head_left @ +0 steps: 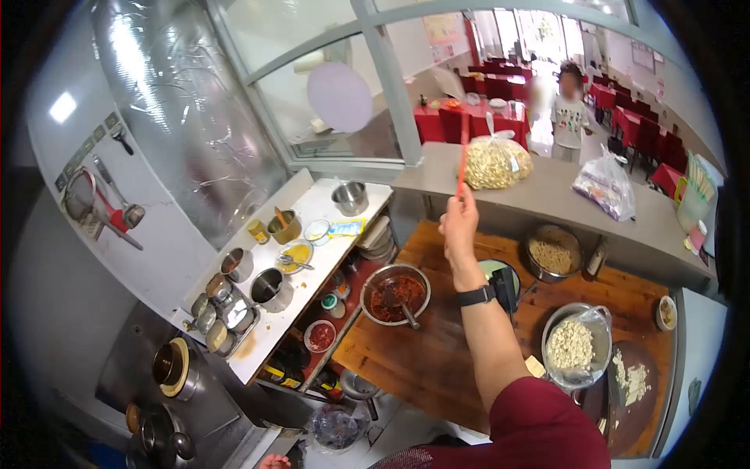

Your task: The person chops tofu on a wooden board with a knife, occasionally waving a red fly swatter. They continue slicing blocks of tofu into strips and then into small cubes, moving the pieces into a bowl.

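Note:
My right hand [459,227] is raised over the wooden table [437,352], closed around the lower end of a thin red stick [465,152] that points upward. Behind the stick, a knotted clear bag of yellowish pieces [496,162] rests on the grey counter [547,176]. Below the hand stands a metal bowl of red paste [397,295] with a spoon in it. Only a small part of my left hand [275,462] shows at the bottom edge, and what it holds, if anything, cannot be made out.
Right on the table are a pot of grainy food [553,252], a lined bowl of white pieces [574,346] and a round board [633,391]. A white shelf [258,344] with metal containers lies left. A person [569,113] stands beyond the counter, near red-covered tables.

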A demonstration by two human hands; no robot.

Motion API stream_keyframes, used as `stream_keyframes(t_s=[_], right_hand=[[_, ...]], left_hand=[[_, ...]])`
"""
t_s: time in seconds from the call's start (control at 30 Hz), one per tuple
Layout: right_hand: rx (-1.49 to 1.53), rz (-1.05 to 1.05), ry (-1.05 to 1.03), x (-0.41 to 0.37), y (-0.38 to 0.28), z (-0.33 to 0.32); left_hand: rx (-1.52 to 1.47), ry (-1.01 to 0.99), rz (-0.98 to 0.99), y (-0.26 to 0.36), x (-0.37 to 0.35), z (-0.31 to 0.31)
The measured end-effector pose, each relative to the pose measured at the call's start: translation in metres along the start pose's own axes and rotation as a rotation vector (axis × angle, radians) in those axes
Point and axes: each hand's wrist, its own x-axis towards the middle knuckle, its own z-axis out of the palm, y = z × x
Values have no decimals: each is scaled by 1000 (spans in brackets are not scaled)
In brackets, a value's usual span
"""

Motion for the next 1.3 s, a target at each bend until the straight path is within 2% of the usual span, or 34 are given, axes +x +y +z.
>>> stream_keyframes(t_s=[0.1, 0.23, 0.27, 0.3, 0.4, 0.47, 0.5, 0.53, 0.57, 0.63, 0.67, 0.7, 0.77, 0.8, 0.83, 0.87, 0.97, 1.03, 1.2, 1.23, 1.27, 1.3], right_hand=[[-138, -1, -142, -39, -8, -20], [-125, -95, -200, -78, -57, -78], [-165, -71, -174, -95, -82, -94], [-332, -208, -121, -102, -88, -117], [-481, -310, -7, -164, -153, -175], [-623, -292, 154, -214, -200, -225], [-676, -295, 228, -235, -226, -248], [-887, -455, 304, -252, -247, -277], [-1092, -610, 374, -271, -267, -312], [-1168, -470, 555, -314, -309, -382], [-1278, -465, 642, -334, -329, -417], [-1383, -454, 731, -354, -348, -449], [-1485, -225, 945, -387, -380, -498], [-1554, -190, 992, -399, -391, -532], [-1625, -145, 1024, -409, -398, -568], [-1663, -113, 1015, -416, -407, -601], [-1728, 27, 971, -415, -425, -670], [-1847, -22, 905, -406, -431, -738], [-1929, 13, 783, -381, -444, -836], [-1920, -6, 740, -377, -449, -847], [-1991, 96, 777, -371, -456, -828], [-2061, 202, 815, -361, -458, -801]], left_hand=[[-16, -62, -68, -11, 9, 1], [49, -283, -132, -32, 15, 20], [77, -338, -137, -25, 5, 42], [103, -400, -142, -22, -5, 59], [114, -647, -198, -51, -21, 84], [167, -800, -241, -79, -40, 93], [87, -948, -267, -94, -51, 101], [-3, -1079, -285, -104, -63, 108], [-9, -1107, -298, -108, -81, 116], [-166, -1164, -399, -107, -123, 135], [-174, -1199, -427, -102, -142, 141], [-176, -1211, -432, -99, -161, 145], [-157, -1329, -442, -93, -196, 151], [-141, -1318, -446, -90, -212, 155], [-121, -1413, -399, -87, -227, 159], [-90, -1499, -354, -85, -242, 160], [-53, -1491, -360, -91, -287, 172], [-135, -1521, -380, -106, -322, 184], [-54, -1369, -375, -143, -423, 209], [-16, -1334, -403, -147, -439, 211], [-36, -1324, -367, -146, -450, 212], [-30, -1305, -432, -143, -461, 213]])
